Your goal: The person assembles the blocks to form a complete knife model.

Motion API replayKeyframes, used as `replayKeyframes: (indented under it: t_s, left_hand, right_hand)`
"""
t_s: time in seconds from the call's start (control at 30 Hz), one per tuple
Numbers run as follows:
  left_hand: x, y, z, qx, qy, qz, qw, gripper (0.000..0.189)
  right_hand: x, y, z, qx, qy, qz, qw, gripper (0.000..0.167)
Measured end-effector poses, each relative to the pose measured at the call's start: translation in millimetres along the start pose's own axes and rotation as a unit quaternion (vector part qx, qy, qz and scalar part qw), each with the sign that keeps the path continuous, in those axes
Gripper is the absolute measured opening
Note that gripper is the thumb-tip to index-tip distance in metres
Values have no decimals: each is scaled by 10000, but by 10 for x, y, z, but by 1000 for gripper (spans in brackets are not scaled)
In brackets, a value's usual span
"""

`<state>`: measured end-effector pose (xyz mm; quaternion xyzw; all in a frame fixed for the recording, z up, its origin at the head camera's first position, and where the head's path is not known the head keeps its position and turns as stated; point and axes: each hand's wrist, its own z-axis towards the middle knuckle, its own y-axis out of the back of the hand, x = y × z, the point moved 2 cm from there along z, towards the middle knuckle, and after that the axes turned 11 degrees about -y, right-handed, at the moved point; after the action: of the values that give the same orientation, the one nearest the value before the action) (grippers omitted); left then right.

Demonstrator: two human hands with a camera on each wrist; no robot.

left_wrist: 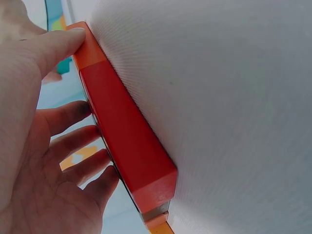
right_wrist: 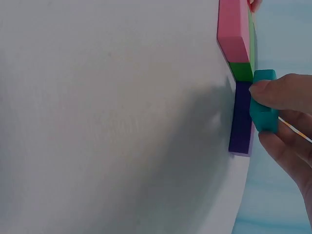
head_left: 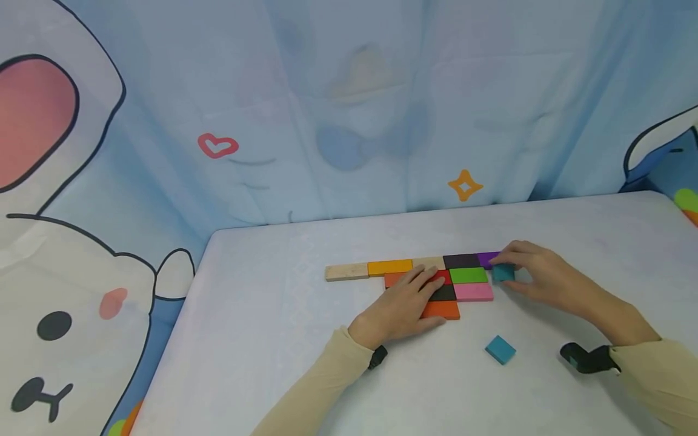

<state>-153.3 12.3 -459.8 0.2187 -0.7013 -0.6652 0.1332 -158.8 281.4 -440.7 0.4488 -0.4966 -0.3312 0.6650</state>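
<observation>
Flat coloured blocks lie edge to edge on the white table. My left hand (head_left: 400,309) rests across them, its fingers over the red block (head_left: 445,277) and the dark block (head_left: 444,293). Its thumb touches the front orange block (head_left: 443,310); a long red block (left_wrist: 124,124) runs beside its fingers in the left wrist view. My right hand (head_left: 545,278) pinches a teal block (right_wrist: 264,116) between thumb and fingers. That block is raised above the table, beside the purple block (right_wrist: 240,117) and right of the green block (head_left: 469,275). The left palm hides several blocks partly.
A second teal block (head_left: 500,350) lies apart, nearer the front. The back row runs from a plain wooden block (head_left: 346,272) through a yellow block (head_left: 389,267) to a black block (head_left: 461,261). A pink block (head_left: 474,292) borders the green one. Behind the table hangs a printed curtain (head_left: 354,109).
</observation>
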Motion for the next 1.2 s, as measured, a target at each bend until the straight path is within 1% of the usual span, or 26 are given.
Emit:
replayKeyframes:
  t_s: [0.07,0.17,0.3,0.53,0.8,0.9,1.2]
  left_hand:
    - [4,-4,-4,-15,0,-5,10000,69]
    - [10,-11,-5,-43,-36,6,10000,69]
    - [13,-18,-6,-70,-65,9,10000,69]
    - [10,-16,-6,-112,-80,95,9999,69]
    - [7,-14,-9,-107,-75,150,9998,69]
    - [10,-23,-10,-101,-62,157,9998,69]
    - [0,0,0,-20,-40,104,9999,69]
  right_hand:
    - [5,-19,23,172,23,33,9998,43]
    - [8,-48,41,318,-1,8,9995,43]
    - [15,-73,51,369,-22,-59,9993,43]
    - [20,-100,56,249,86,-130,9996,44]
    - [29,-111,62,275,195,-124,9994,42]
    - [53,-123,45,229,242,-130,9994,41]
    - [64,-133,-10,-122,391,-184,9990,43]
